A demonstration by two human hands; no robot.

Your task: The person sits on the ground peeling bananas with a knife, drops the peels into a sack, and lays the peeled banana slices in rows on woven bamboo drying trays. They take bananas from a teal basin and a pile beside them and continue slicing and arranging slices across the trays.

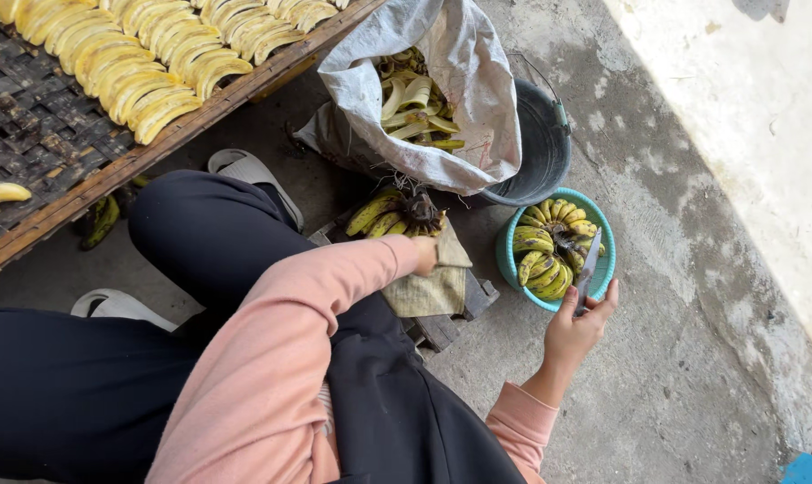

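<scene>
My right hand [578, 324] grips a knife [588, 269] over the basket [506, 260]; my left hand [426, 254], closed, steadies bananas [390, 213]. A slip could cut me.

Rough grey concrete floor [675, 376] all around, sunlit pale patch [755, 108] off to the right, woven bamboo drying rack [29, 134] up left.

One sack [442, 99], one bucket [540, 152], one basket [603, 269], one knife [588, 269], two sandals [253, 170]

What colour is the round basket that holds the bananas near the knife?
The basket is teal, a blue-green plastic. The head view shows it clearly, on the concrete floor.
</scene>
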